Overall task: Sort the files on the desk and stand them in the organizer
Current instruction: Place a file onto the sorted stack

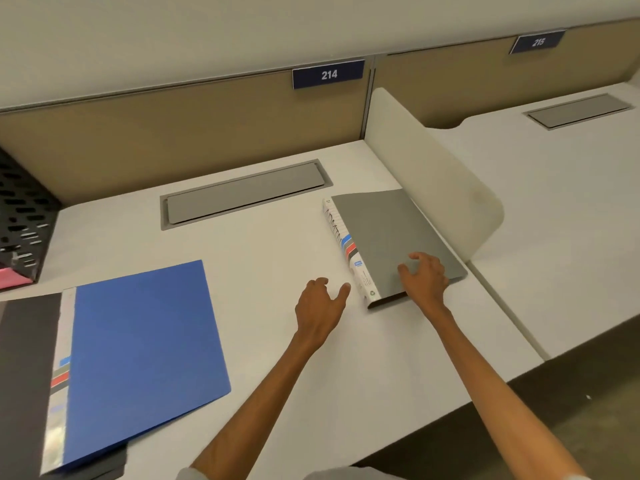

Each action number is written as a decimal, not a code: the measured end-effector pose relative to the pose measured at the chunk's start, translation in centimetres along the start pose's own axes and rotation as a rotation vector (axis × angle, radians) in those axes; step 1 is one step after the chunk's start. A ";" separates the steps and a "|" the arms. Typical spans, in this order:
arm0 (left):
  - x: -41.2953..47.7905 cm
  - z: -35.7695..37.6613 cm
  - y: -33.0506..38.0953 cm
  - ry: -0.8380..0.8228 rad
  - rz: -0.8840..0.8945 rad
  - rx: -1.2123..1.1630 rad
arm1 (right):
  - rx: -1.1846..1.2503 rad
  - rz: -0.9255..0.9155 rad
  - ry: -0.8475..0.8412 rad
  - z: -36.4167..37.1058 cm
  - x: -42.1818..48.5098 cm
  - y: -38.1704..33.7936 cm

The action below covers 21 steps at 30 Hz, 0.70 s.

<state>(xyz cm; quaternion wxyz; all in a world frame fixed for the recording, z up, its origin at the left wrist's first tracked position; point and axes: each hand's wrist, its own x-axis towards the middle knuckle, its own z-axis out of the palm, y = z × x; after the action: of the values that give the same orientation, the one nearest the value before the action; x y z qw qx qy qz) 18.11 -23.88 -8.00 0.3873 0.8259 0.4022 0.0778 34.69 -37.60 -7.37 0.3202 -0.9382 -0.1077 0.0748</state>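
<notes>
Organizer (24,209) holds pink file (14,277); left hand (318,303) relaxed, right hand (427,278) touching grey file (391,230).

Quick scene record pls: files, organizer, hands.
grey file: flat on desk, right side, beside divider
blue file: flat, left side, lying on black file
organizer: far left, black mesh, pink item at its base
left hand: open, just left of grey file's spine
right hand: rests on grey file's near corner, fingers bent
stood in organizer: none of these three files
</notes>
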 end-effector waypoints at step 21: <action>3.4 7.1 4.4 -0.095 -0.038 0.080 | -0.149 0.072 -0.028 -0.6 6.6 5.8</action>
<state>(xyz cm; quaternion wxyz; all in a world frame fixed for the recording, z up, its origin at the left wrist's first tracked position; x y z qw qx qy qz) 26.13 -27.16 -10.45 0.3741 0.8358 0.4016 0.0148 42.04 -40.74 -10.96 0.2452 -0.9615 -0.0837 0.0912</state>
